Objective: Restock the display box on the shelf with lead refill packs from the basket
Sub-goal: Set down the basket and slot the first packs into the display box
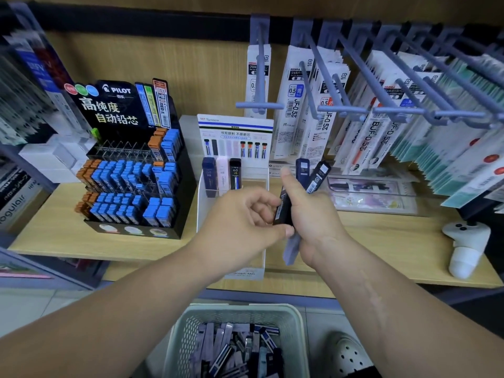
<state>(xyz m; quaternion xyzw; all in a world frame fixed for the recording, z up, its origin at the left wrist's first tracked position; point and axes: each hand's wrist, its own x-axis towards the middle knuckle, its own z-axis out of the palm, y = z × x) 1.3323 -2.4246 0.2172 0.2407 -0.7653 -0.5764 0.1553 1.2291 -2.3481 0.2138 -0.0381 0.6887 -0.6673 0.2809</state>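
Here, above the display box (203, 214), the right hand (308, 214) clutched a loose fan of lead refill packs (313, 175) while the left hand (240, 216) pinched one black pack (283, 208); tugging it could spill the others beside the box.

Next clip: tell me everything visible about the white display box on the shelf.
The display box is white, seemingly card or plastic, open-topped, with a tall back card printed with a blue stripe and pictured packs. It stands upright on the wooden shelf, right of the Pilot display. Three packs stand at its rear left: dark blue, pale pink, black. The left hand and right hand, gripping spare packs, hide its middle.
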